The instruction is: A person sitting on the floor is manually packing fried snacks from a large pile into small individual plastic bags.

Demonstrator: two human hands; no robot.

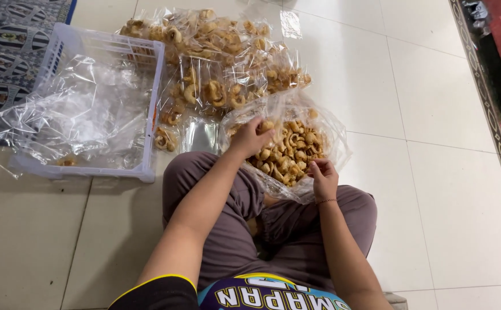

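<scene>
The left hand (250, 136) pinched crackers inside the big open bag (330, 123); the right hand (323, 177) gripped its edge. Several filled packets (216, 57) lay on the floor (434, 172), while many crackers remained unpacked.

Glossy clear plastic bag (330, 129), matt white plastic crate (153, 103), smooth glazed floor tiles (445, 195)

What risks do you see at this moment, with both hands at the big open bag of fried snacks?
1. The large clear bag lies wide open on the lap, propped by the left hand and right hand; if it tips, the curled snacks may spill onto the tiled floor.
2. The small filled packets are piled loosely beside the white basket; an elbow could knock or crush them.
</scene>
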